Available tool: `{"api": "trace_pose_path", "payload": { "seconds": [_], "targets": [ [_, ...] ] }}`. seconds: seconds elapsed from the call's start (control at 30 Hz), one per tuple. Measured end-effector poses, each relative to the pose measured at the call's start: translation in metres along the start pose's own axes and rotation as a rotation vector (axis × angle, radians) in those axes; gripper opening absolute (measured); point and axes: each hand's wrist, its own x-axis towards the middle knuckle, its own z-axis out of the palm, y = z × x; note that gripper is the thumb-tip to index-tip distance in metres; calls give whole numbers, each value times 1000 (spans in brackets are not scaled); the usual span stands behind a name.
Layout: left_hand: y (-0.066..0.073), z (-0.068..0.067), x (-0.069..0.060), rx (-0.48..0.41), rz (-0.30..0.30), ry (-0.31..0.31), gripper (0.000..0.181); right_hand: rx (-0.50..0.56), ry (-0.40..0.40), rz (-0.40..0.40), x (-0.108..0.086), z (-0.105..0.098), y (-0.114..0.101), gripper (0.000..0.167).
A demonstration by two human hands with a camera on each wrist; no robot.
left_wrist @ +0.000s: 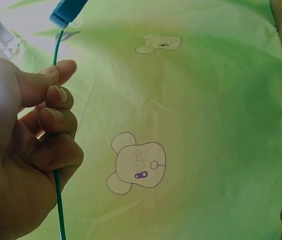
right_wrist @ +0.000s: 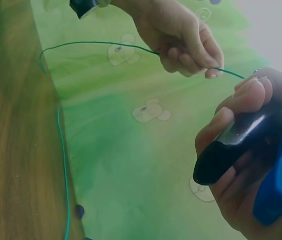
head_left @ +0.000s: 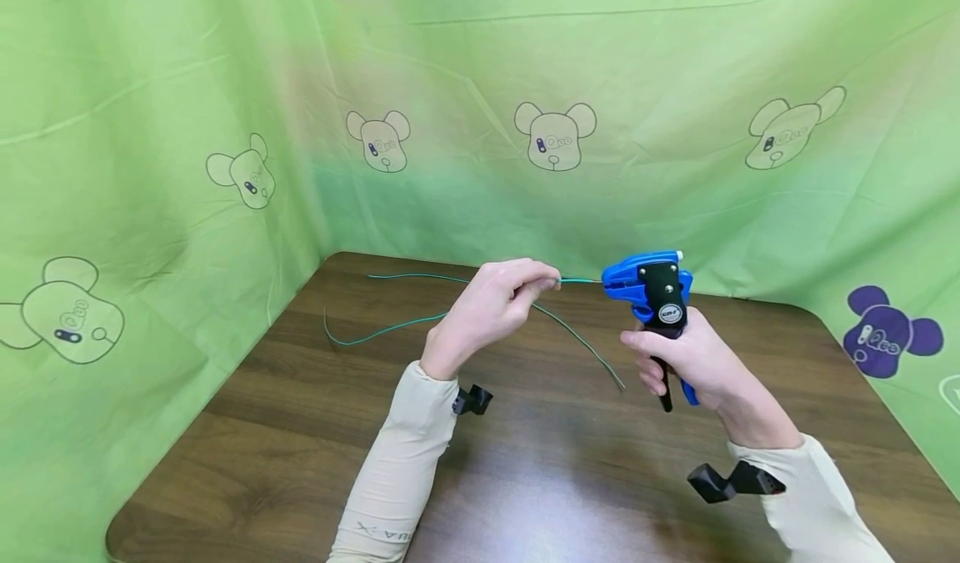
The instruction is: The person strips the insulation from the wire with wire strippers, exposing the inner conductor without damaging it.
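One green wire [head_left: 577, 279] is pinched by the left hand [head_left: 491, 304] at mid-frame; its short stretch beyond the fingertips is pointed rightward, nearly level, to the blue-and-black tool [head_left: 662, 288], gripped by the right hand [head_left: 708, 367] right of centre; entry cannot be confirmed.

This looks like a small curtained-off work booth; whether it stands in a home, an office or a workshop cannot be told. Creased, light-green printed fabric [head_left: 450, 62] hangs behind and on both sides, patterned with outlined round-eared animal heads [head_left: 555, 142] and a solid purple one [head_left: 888, 338]. It encloses a dark-brown, wood-grained worktop [head_left: 262, 463] with rounded corners. Bench-type handwork shows in the blue-and-black, pistol-shaped hand tool [head_left: 663, 296] and the thin green insulated wire [head_left: 585, 346] lying there.
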Motion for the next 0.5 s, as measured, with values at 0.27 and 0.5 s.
{"api": "trace_pose_path", "payload": {
  "seconds": [0.27,0.5],
  "targets": [
    [-1,-1,0,-16,4,-6,17,-30,-15,-27,-2,-1,0,25],
    [-1,-2,-1,-20,4,-2,16,-35,-19,-27,-3,-2,-2,23]
  ]
}}
